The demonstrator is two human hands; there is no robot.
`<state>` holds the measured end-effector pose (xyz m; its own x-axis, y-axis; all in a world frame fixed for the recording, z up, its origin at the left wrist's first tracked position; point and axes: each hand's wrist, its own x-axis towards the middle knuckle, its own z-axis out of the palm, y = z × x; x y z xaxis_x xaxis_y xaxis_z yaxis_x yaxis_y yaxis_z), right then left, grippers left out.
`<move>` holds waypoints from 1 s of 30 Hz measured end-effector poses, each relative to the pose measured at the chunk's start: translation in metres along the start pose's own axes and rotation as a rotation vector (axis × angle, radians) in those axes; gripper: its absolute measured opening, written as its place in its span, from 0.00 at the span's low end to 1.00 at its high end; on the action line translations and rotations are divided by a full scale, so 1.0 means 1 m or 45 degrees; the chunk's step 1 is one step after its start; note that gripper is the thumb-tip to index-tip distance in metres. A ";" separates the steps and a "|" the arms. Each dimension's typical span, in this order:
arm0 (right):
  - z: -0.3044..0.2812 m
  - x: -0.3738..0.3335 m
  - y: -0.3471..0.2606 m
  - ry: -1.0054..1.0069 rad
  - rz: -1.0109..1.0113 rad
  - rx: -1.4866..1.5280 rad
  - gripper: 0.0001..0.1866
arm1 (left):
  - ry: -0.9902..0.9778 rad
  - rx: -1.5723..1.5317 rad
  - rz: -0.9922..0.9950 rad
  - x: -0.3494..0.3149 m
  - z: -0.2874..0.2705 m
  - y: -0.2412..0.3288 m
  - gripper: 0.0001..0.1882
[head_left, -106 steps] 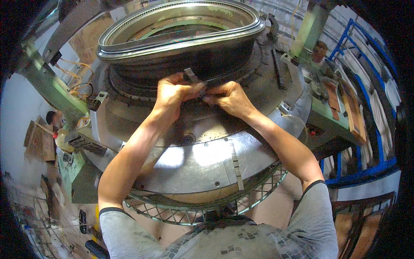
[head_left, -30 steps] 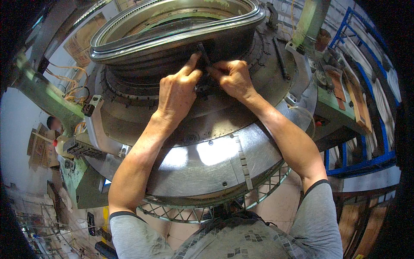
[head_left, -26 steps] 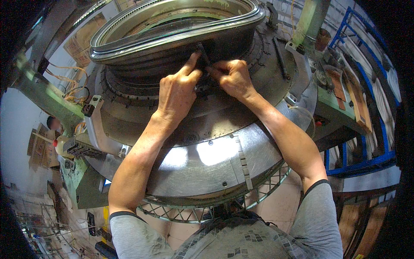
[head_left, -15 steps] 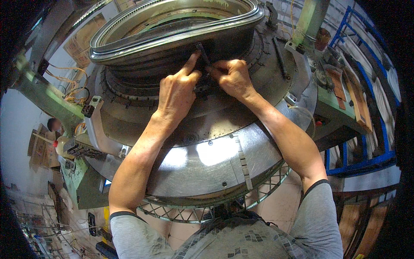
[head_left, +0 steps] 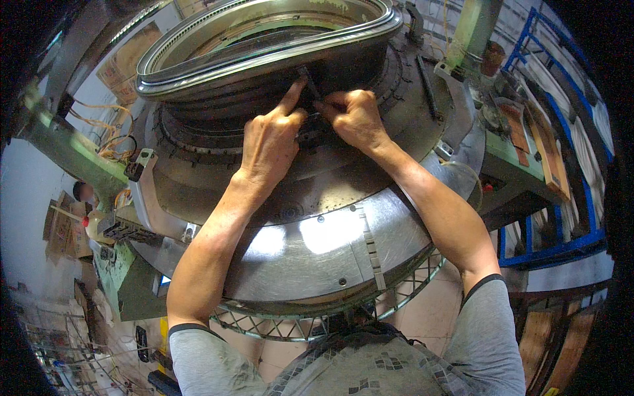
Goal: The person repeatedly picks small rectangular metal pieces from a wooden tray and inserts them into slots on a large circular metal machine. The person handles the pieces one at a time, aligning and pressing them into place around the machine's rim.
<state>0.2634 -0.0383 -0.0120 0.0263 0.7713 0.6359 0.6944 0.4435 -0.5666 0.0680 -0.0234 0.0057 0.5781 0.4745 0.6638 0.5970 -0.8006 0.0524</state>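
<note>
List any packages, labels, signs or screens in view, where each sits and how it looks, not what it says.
Cardboard sheets: far left by the floor, flat brown pieces leaning together.
Scale strip: on the machine's shiny round plate, below the hands, a narrow pale band with small marks, too small to make out.
Small lit panel: on the green base at lower left, bluish-white; whether it is a screen cannot be told.
No signs show.

A large round metal plate [head_left: 317, 244] is filling the centre of the frame. A ringed drum [head_left: 264, 46] is sitting on it, upper centre. Both hands are lying side by side against the drum's near wall: left hand [head_left: 271, 142] at centre-left, right hand [head_left: 353, 119] just beside it. A wire grid [head_left: 290, 323] is projecting below the plate's lower edge. A rack [head_left: 555, 198] is standing at far right.
</note>
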 end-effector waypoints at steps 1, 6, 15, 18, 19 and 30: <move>0.000 0.000 0.000 0.000 -0.001 -0.003 0.09 | 0.010 0.015 0.022 0.000 0.000 0.000 0.14; 0.000 0.000 0.000 0.013 0.010 -0.006 0.09 | 0.047 0.043 0.082 0.000 0.002 -0.002 0.12; -0.001 0.001 -0.001 -0.006 0.020 -0.019 0.09 | -0.023 0.022 -0.002 0.001 0.000 0.000 0.15; -0.001 0.002 -0.002 -0.003 0.023 -0.039 0.10 | -0.017 0.028 0.004 0.001 0.000 0.001 0.14; -0.001 0.002 -0.002 0.003 0.019 -0.023 0.10 | -0.021 0.031 0.003 0.001 0.000 0.001 0.13; 0.022 0.002 -0.004 0.027 -0.071 -0.407 0.11 | -0.035 0.280 0.010 0.011 -0.016 0.010 0.26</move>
<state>0.2446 -0.0285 -0.0200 -0.0053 0.7386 0.6741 0.8857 0.3164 -0.3398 0.0714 -0.0324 0.0257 0.5960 0.4810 0.6430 0.6978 -0.7064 -0.1184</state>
